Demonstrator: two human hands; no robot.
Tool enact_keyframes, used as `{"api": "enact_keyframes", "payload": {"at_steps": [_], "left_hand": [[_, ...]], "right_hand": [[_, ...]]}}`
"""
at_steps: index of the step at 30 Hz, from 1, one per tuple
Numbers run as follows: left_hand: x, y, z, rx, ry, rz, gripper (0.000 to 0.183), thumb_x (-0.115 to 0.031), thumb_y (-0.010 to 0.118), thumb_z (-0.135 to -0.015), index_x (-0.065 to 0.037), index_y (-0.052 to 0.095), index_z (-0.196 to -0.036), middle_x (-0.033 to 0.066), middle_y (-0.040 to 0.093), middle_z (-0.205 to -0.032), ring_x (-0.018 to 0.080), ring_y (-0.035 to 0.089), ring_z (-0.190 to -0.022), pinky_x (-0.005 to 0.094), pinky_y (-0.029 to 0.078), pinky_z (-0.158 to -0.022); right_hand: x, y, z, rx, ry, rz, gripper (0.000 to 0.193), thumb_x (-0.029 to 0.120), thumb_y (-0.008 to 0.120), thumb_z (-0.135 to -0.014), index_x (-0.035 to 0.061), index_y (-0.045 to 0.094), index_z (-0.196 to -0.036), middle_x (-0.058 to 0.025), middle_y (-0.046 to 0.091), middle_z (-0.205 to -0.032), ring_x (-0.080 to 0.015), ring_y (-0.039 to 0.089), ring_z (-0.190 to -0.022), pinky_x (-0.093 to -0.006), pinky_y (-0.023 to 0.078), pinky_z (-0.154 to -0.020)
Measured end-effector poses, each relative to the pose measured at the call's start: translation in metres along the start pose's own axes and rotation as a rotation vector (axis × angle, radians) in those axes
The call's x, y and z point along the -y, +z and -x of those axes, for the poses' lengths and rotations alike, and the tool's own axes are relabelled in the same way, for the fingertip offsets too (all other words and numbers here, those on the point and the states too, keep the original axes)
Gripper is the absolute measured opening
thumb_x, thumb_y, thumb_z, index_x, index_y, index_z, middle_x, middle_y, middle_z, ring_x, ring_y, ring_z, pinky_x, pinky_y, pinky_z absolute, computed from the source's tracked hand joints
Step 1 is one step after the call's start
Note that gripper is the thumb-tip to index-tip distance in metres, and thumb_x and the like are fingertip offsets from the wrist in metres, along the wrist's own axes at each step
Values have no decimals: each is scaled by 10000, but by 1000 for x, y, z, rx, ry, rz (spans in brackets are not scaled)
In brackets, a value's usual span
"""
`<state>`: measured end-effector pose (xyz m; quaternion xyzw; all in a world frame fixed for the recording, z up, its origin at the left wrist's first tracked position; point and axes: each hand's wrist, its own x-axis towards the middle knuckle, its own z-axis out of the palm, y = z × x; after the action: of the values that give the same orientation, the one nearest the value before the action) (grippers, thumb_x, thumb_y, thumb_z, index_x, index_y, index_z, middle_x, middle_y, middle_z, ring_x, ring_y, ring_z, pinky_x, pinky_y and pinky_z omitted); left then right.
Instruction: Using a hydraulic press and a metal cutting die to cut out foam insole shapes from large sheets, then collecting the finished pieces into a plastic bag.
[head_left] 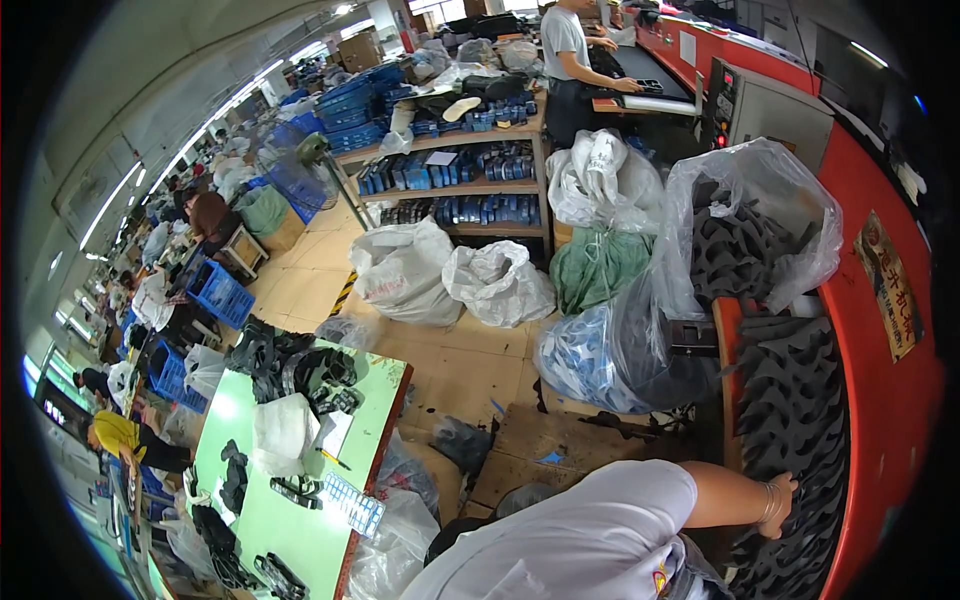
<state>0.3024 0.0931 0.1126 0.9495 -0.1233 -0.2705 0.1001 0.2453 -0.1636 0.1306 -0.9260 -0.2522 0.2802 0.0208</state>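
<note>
My left arm (725, 493), in a short white sleeve, stretches to the right, with thin bangles (771, 503) at the wrist. My left hand (785, 490) rests on a long bed of dark grey, wavy-edged cut pieces (790, 390), laid in overlapping rows. Its fingers are turned down and mostly hidden, so whether it grips a piece does not show. My right hand is out of view. Beyond the rows, a big clear plastic bag (815, 235) gapes around more grey pieces (735, 245) of the same kind.
A red machine side (880, 400) borders the rows. Sacks (405, 270), a green bag (600, 265) and a bag of blue scraps (590, 360) stand on the floor. A green-topped table (385, 400) carries black pieces. Behind are shelves (450, 190) and a person (566, 60) at a machine.
</note>
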Motion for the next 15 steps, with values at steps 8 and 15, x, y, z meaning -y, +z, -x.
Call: {"api": "enact_keyframes", "payload": {"at_steps": [8,15], "left_hand": [[-7,-9,5,-124,-62,-43,597,-538,401,-896,-112,630,-1245,84,549,-1350,273,339,-1359,421,187,-1110],[-4,-14,24,-481,82,13,505,-501,476,-831,-87,757,-905,92,712,-934,322,575,-1040,437,416,-911]], "right_hand": [[51,-18,17,-226,114,-68,352,317,650,-899,-29,649,-965,-232,641,-866,-398,588,-776,-410,477,-711],[19,-7,-7,-302,374,-179,475,395,771,-538,8,682,-801,-204,665,-827,-358,645,-834,-440,505,-737]]}}
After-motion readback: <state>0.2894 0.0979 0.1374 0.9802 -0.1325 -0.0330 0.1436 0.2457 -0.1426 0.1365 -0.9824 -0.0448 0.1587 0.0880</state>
